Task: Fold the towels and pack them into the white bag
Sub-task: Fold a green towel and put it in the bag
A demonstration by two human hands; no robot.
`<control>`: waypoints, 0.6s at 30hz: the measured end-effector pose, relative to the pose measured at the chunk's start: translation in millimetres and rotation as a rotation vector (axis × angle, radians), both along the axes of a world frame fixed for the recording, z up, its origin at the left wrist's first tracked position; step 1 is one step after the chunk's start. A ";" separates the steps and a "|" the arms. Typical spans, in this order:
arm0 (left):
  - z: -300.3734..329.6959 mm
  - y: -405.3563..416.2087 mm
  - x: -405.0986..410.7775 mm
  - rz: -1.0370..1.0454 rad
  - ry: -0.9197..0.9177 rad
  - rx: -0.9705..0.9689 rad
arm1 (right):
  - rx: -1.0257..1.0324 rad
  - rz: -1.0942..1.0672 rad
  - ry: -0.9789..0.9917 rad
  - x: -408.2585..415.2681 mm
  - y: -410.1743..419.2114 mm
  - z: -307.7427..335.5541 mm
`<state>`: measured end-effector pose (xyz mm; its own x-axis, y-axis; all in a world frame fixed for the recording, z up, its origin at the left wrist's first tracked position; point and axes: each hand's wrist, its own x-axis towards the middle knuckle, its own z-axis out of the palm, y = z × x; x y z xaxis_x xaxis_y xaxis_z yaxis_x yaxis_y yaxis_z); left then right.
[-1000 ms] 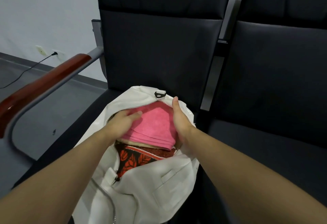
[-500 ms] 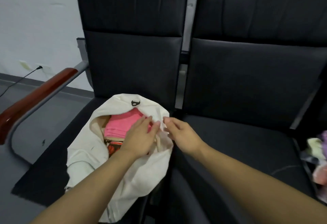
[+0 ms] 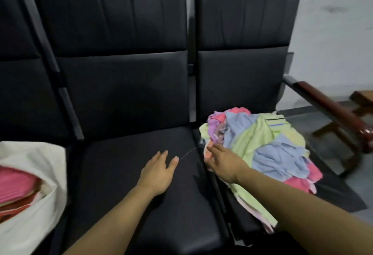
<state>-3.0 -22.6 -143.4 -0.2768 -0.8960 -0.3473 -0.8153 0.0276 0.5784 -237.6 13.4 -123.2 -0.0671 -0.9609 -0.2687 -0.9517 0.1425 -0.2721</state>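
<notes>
So the pile of towels (image 3: 268, 150) is heaped on the right-hand seat (image 3: 333, 196), a loose jumble of blue, lime green, pink and purple cloth, with a green one spilling over the seat's front edge toward 5 o'clock. Our right hand (image 3: 224, 163) is at the pile's 9 o'clock edge, fingers curled in against an orange-pink bit of cloth there; it looks like a pinch, but the fingertips are tucked under and blurry, so we honestly can't tell if it's got hold of anything. Our left hand (image 3: 159, 171) is over the middle seat (image 3: 125, 174), palm down, fingers straight and a bit spread, holding nothing, and we can't say whether it's touching the cushion or just above it. There's a thin pale scratch on that cushion just past the left fingertips, running toward 2 o'clock. Way over at 9 o'clock of the frame sits the white bag (image 3: 30, 204) on the left seat, mouth open, with folded pink towels (image 3: 18, 186) stacked inside and a strip of red showing under them. Well apart from the pile, then. Out at 3 o'clock there's a reddish wooden armrest (image 3: 331, 111) at the bench's end, and behind everything a pale wall (image 3: 333, 22).
</notes>
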 end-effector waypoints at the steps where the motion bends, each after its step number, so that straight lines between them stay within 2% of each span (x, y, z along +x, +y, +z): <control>1: -2.2 -0.7 -17.6 -0.027 -0.004 0.006 | -0.013 -0.010 0.017 -18.9 1.5 0.6; 5: -8.5 -7.1 -77.3 -0.065 0.028 0.018 | -0.082 -0.139 0.147 -85.4 2.2 -1.0; 9: -12.1 -10.2 -138.6 -0.088 0.092 0.022 | -0.318 -0.344 0.197 -139.4 -1.4 -0.3; 11: -14.1 -10.1 -171.9 -0.068 0.197 0.023 | -0.303 -0.467 0.091 -161.9 -7.0 1.3; 14: -15.6 -4.0 -219.5 -0.028 0.309 0.027 | -0.204 -0.591 -0.227 -183.8 -16.8 2.2; 18: -15.4 2.8 -264.0 -0.014 0.367 0.028 | -0.216 -0.600 -0.276 -195.0 -24.3 -4.8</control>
<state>-267.0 -19.8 -158.8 -0.4003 -0.8825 -0.2471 -0.5527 0.0174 0.8332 -432.6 -11.0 -128.0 -0.5603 -0.8128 -0.1594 -0.6169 0.5379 -0.5746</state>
